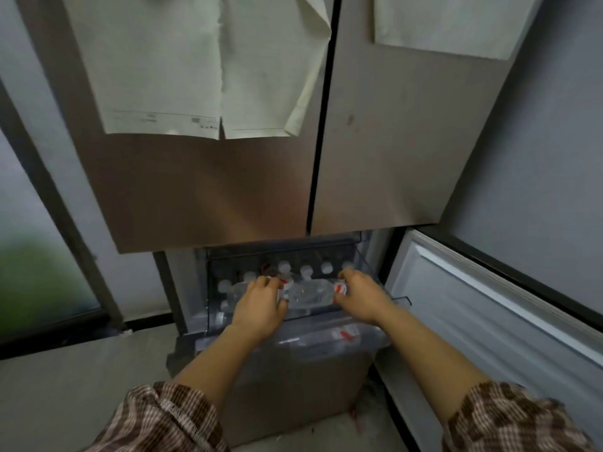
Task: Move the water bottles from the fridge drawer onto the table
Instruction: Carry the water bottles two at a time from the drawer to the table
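Observation:
The fridge drawer (375, 272) is pulled out below the closed upper doors, and several clear water bottles with white caps (306, 270) stand in rows inside it. My left hand (262, 303) curls around a bottle with a red-and-white label (284, 287) at the drawer's middle. Further right, my right hand (357, 296) grips another labelled bottle (339, 288). Between the two hands lies a clear bottle (306, 296) on top of the others. The table is not in view.
The lower right fridge door (489, 308) stands open to the right of the drawer. Papers (195, 60) hang on the closed upper doors. A window with a dark frame (49, 190) is at the left. Concrete floor (81, 386) lies below.

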The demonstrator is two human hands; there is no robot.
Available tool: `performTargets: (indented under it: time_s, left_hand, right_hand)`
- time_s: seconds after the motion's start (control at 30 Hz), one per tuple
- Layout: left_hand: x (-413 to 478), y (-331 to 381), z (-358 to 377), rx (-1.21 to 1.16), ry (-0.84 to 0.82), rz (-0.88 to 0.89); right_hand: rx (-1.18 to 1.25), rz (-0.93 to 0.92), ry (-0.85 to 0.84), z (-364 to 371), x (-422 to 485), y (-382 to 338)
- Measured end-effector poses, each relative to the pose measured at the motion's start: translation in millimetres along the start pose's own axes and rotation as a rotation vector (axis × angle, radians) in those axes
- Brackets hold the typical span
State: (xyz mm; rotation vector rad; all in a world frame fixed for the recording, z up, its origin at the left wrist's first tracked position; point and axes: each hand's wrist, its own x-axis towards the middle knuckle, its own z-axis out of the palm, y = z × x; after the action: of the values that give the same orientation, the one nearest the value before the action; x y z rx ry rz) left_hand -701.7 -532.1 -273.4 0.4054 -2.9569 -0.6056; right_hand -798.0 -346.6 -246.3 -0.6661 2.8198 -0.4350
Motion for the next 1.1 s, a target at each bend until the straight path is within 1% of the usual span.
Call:
performTargets:
  time_s: [0.1,0.2,0.3,0.4,0.57,0.7,0.83,0.9,0.97,1.1]
  left_hand:
    - [43.5,5.7,14.5,0.013,-0.036,-0.058]
    - [78.0,-0.1,30.2,0.040,-0.110,-0.138]
    - [97.9,-12.7,43.5,0.070,-0.190,-0.243]
    - [109.4,-21.8,54.1,0.108,-0.221,-0.275]
    - [122.9,-32.6,72.9,0.159,-0.195,-0.250]
    - [128.8,-35.8,77.4,0.213,-0.241,-0.285]
    - [129.8,-30.4,71.5,0.311,-0.280,-0.252]
    - [128.5,-29.7,69.1,0.337,-0.295,-0.255]
    - [126.1,-28.5,65.7,0.323,-0.307,-0.253]
    - [113.3,-28.1,51.4,0.254,-0.343,-0.254]
  right_hand:
    - [-0.011,0.012,-0.116,1.6,48.9,29.1]
    - [-0.037,0.001,-0.230,13.2,87.9,53.3]
    - [-0.069,-0.024,-0.296,28.4,115.6,67.2]
    - [-0.128,-0.051,-0.303,41.5,132.8,71.5]
    - [-0.216,-0.100,-0.321,63.5,158.4,76.5]
    - [-0.286,-0.151,-0.353,66.3,168.5,75.4]
    - [-0.350,-0.201,-0.410,60.3,170.4,72.0]
    - [-0.392,-0.254,-0.406,57.6,166.2,71.9]
    - [-0.380,-0.285,-0.404,50.6,159.9,72.3]
    - [-0.372,-0.340,-0.324,23.4,151.5,70.9]
